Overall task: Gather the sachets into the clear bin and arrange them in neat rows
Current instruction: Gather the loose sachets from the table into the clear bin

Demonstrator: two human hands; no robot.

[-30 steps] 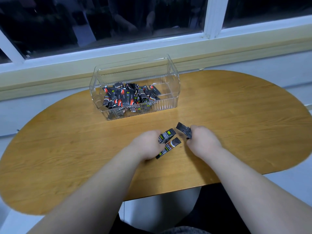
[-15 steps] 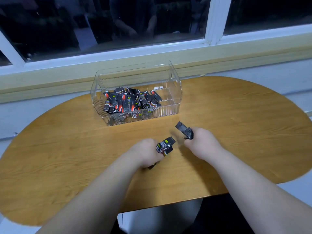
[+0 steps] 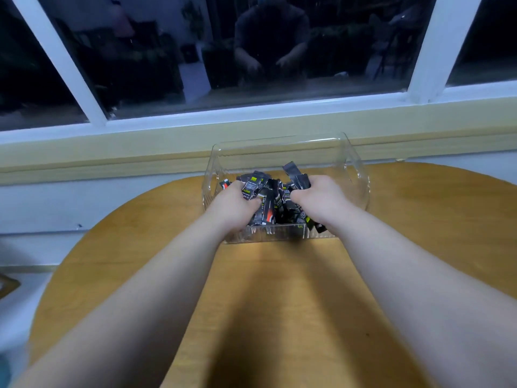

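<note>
Clear plastic makes the bin (image 3: 359, 175). It sits at the 12 o'clock end of the wooden surface (image 3: 279, 303), close to the wall under the window (image 3: 279, 51). Both your arms reach over its near wall.

Your left grip (image 3: 237, 205) is at the 9 o'clock side of the bin. Its fingers are curled round a black sachet (image 3: 251, 187) with pale writing, and the top of the packet pokes out toward 12 o'clock.

Your right grip (image 3: 319, 200) is nearer the 3 o'clock side. It is closed tight round the dark sachets (image 3: 296, 175), whose tops stick up toward 12 o'clock. You cannot tell how many it holds.

Between your two grips lies a messy pile of sachets (image 3: 272, 211), black with bits of red and green. They lean every which way inside the bin, not in rows.
</note>
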